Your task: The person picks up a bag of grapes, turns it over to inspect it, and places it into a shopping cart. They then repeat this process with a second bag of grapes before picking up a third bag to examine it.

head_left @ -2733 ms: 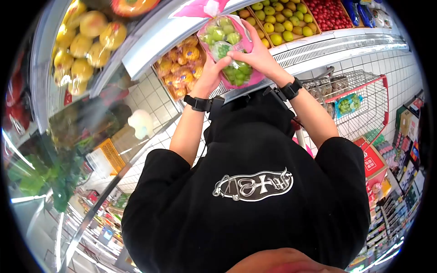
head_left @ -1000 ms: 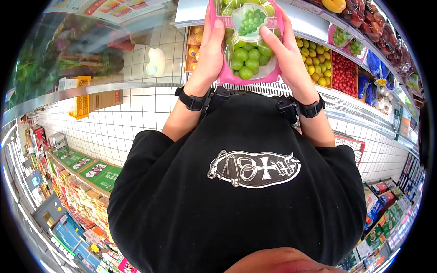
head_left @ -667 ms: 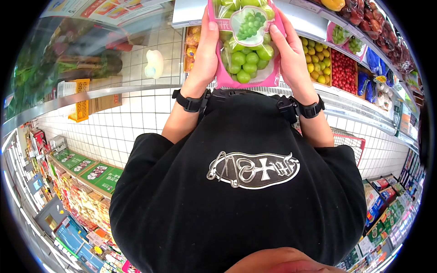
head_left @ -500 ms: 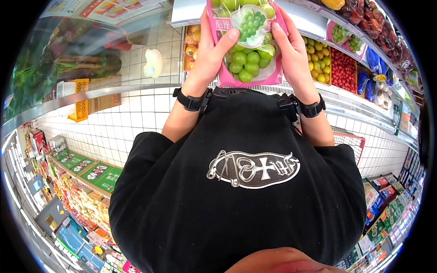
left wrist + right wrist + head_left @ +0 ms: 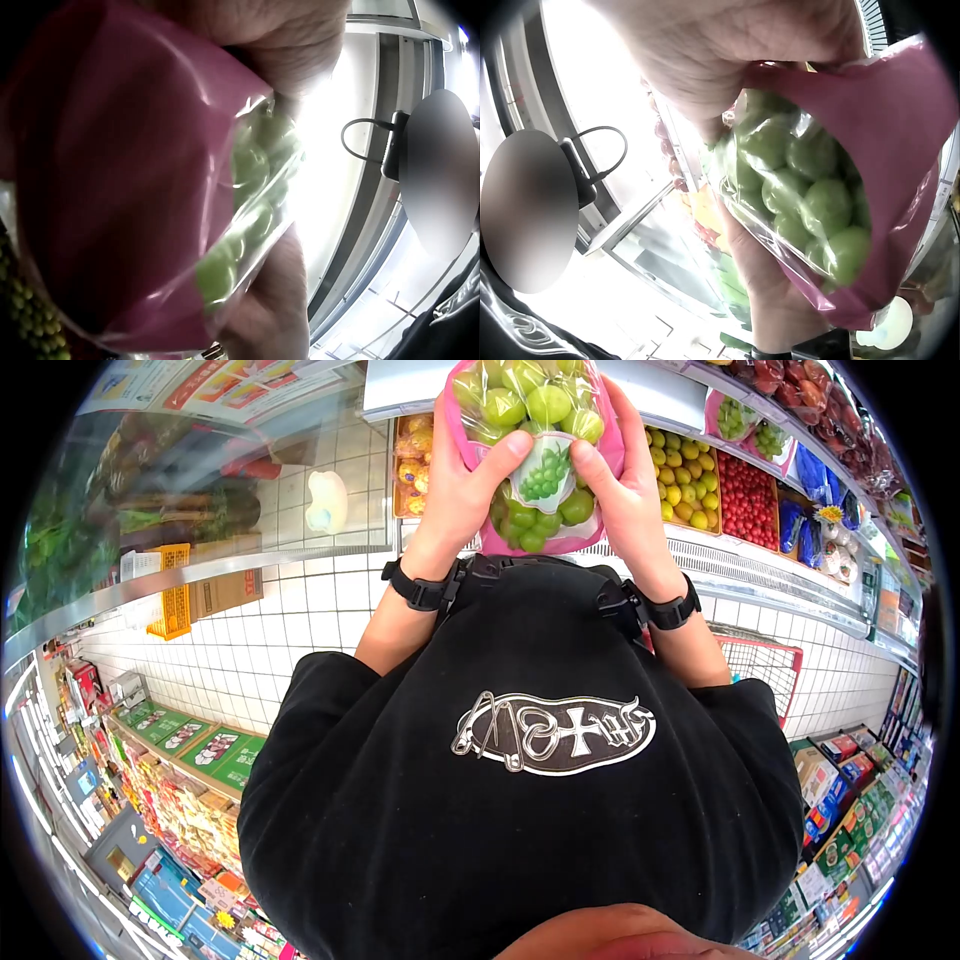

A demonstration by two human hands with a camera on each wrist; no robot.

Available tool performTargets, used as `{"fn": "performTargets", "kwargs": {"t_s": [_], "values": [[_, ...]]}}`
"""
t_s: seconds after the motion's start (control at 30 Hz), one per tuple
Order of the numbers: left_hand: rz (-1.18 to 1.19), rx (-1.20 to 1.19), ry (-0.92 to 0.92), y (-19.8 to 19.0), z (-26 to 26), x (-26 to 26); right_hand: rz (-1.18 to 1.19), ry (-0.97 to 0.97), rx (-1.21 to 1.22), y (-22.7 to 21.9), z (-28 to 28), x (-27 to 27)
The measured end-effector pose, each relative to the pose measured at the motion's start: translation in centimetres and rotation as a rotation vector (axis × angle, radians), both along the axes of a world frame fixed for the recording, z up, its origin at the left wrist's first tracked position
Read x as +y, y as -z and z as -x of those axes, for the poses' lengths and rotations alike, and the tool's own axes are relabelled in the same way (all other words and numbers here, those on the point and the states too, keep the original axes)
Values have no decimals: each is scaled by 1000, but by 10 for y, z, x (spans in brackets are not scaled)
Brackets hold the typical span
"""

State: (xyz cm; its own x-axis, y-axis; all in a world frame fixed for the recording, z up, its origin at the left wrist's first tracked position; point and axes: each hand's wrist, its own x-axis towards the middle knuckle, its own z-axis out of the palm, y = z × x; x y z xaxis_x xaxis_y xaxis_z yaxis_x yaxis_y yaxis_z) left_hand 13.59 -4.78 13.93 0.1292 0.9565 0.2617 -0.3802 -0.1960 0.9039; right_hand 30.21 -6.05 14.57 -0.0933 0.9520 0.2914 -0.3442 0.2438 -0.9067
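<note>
Both hands hold a pink-and-clear bag of green grapes point(image 5: 548, 405) up in front of the chest. The left hand point(image 5: 462, 488) grips its left side and the right hand point(image 5: 634, 495) its right side. Both thumbs lie on the front, beside a white label with a grape picture point(image 5: 545, 472); the other fingers are mostly hidden behind the bag. In the left wrist view the bag's plain pink wrapping point(image 5: 127, 187) fills much of the frame. In the right wrist view round grapes point(image 5: 829, 206) show through the clear film.
Beyond the bag are a refrigerated shelf with yellow-green fruit point(image 5: 687, 475), small red fruit point(image 5: 747, 495) and wrapped yellow fruit point(image 5: 412, 460). More bagged grapes point(image 5: 735, 418) stand higher at right. A shopping cart point(image 5: 765, 665) is behind the right arm. A yellow crate point(image 5: 172, 590) appears at left.
Over the last half second the bag tilts in the hands, and its label now sits lower, between the thumbs. Since the oldest frame the view has turned and the bag looks nearer.
</note>
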Motion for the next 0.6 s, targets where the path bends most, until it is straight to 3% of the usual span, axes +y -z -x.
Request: {"fn": "performTargets", "kwargs": {"t_s": [0.3, 0.6], "values": [[35, 18, -21, -1, -5, -10, 106, -3, -10, -3, -2, -7], [-91, 229, -109, 3, -7, -20, 125, 13, -74, -7, -2, -15]]}}
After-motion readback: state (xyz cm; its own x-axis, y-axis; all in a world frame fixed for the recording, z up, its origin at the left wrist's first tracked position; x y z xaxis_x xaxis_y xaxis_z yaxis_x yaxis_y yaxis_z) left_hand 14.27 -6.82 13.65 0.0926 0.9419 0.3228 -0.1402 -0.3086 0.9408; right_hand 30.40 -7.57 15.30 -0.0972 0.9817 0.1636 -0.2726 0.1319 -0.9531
